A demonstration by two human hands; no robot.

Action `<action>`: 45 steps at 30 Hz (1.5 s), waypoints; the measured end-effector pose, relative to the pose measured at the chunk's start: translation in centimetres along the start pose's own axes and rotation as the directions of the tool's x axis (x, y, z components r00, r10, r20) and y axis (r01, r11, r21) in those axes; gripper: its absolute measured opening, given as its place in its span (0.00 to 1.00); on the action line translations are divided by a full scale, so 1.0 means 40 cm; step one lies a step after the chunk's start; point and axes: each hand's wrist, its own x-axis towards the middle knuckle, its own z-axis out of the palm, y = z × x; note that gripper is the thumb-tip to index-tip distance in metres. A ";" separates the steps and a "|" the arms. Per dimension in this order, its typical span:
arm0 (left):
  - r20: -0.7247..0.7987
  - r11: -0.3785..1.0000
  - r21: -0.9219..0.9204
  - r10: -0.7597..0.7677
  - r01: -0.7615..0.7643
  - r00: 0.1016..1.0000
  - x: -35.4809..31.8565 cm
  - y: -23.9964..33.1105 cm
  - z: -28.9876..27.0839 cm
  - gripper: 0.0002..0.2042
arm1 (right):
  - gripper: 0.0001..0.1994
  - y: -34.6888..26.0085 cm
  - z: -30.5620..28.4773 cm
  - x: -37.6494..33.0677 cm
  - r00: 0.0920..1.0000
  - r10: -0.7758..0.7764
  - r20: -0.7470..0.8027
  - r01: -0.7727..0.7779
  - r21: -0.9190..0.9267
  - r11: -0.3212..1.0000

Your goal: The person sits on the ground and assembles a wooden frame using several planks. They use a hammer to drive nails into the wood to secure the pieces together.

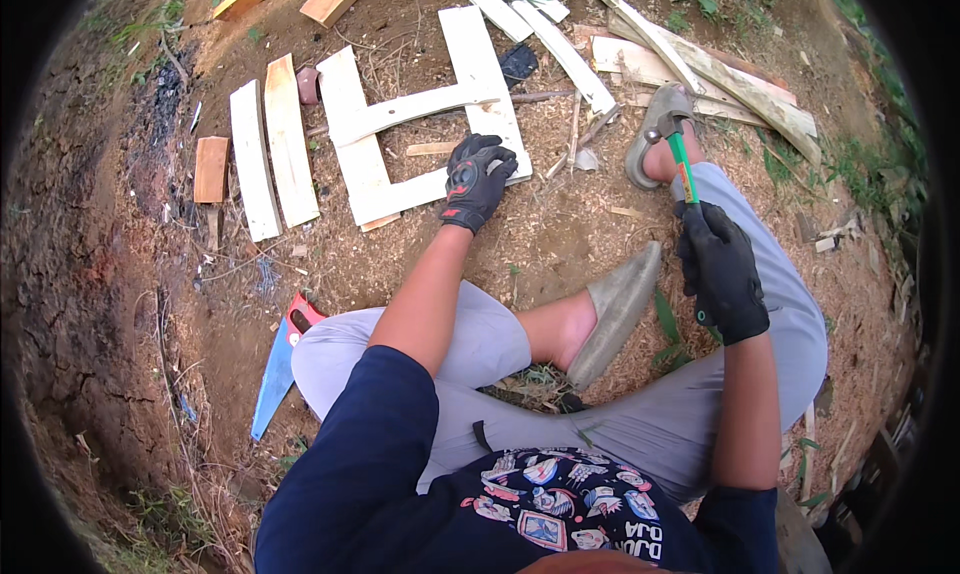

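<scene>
My left hand [477, 182], in a black work glove, rests at the near right corner of a pale wooden frame [478, 74]. Its fingers are curled down on the joint; whatever they pinch there is hidden. Two upright boards and two crosspieces make up the frame, which lies flat on the ground. In my right hand [722, 274], also gloved in black, is a hammer [684, 166] with a green handle. The hammer's metal head is raised over my sandalled right foot, apart from the wood.
Two loose boards [288, 139] lie left of the frame, beside a short brown block [211, 171]. A handsaw [275, 369] with a blue blade lies by my left knee. Several planks [700, 64] are piled at the far right. Wood shavings cover the dirt.
</scene>
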 end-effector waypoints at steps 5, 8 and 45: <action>-0.016 1.000 0.016 0.013 -0.013 1.000 -0.001 -0.013 0.021 0.10 | 0.18 0.025 0.064 0.058 0.989 0.065 0.135 -0.039 -0.185 0.982; -0.043 0.998 0.055 0.019 -0.016 0.999 -0.007 -0.017 0.028 0.10 | 0.22 0.063 0.105 0.085 0.984 0.021 0.176 0.042 -0.348 0.936; -0.054 0.998 -0.038 0.042 -0.044 0.998 0.007 -0.020 0.038 0.07 | 0.20 0.203 0.319 0.220 0.818 -0.449 0.359 0.568 -0.630 0.530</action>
